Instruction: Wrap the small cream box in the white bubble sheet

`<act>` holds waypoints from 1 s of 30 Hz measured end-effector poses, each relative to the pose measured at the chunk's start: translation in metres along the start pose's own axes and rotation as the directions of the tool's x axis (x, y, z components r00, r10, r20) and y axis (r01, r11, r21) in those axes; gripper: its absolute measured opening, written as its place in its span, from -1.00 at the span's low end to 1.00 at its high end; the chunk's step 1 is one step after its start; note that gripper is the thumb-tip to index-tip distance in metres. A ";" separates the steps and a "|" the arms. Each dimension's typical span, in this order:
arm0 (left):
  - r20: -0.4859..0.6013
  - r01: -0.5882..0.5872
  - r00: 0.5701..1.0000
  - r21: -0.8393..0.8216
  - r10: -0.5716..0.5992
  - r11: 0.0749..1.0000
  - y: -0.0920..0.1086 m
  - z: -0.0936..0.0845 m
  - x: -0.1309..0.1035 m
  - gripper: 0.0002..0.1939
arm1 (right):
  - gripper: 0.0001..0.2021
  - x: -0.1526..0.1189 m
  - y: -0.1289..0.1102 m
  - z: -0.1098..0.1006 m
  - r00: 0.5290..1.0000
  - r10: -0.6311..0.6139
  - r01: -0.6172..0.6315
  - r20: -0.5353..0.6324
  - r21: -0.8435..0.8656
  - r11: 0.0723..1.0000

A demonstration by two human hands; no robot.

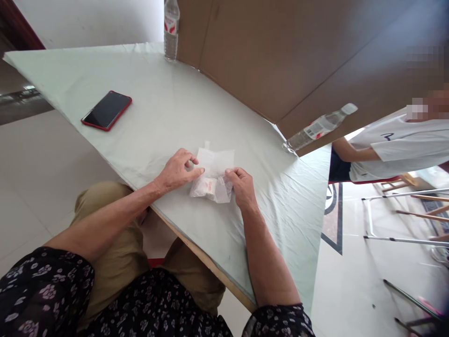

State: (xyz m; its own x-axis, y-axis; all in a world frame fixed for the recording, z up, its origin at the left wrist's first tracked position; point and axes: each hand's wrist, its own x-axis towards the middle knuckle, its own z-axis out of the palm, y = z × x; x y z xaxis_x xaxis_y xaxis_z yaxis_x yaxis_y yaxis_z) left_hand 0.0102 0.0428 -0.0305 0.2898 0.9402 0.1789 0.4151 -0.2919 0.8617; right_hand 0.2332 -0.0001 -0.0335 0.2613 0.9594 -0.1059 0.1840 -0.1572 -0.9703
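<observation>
On the pale green tablecloth lies a clear plastic packet [200, 188] with a small white item with red print [209, 186] inside. A thin white sheet [216, 161] is spread just behind it. My right hand [242, 185] pinches the right edge of the clear plastic between thumb and fingers. At the packet's upper left is my left hand [180, 169], its thumb and fingers apart, the thumb tip close to the sheet's edge. Nothing shows between its fingers.
A red-cased phone [107, 110] lies at the back left of the table [147, 112]. Two water bottles, one [170, 30] at the back and one [315, 128] at the right, stand against a brown panel [252, 56]. A person in a white shirt [396, 150] sits beyond it.
</observation>
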 end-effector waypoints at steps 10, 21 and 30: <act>0.122 0.035 0.992 -0.028 -0.032 0.999 0.002 0.005 -0.005 -0.82 | -0.79 0.000 0.004 0.004 0.999 -0.039 0.038 0.003 0.044 0.998; -0.068 0.085 0.996 0.398 -0.063 0.914 -0.018 -0.021 0.016 -0.94 | -0.80 0.009 0.013 -0.006 0.989 -0.097 0.093 -0.113 -0.039 0.995; -0.133 0.044 0.991 0.454 0.018 0.890 -0.025 -0.023 0.017 -0.93 | -0.75 0.013 0.012 -0.015 0.954 -0.208 0.172 -0.214 -0.176 0.969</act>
State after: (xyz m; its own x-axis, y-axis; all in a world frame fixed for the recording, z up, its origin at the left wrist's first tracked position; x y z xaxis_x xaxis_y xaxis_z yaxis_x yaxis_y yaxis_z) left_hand -0.0151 0.0699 -0.0378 0.1802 0.9497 0.2562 0.7740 -0.2976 0.5589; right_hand 0.2531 0.0066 -0.0427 0.4135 0.8985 0.1476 0.3900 -0.0283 -0.9204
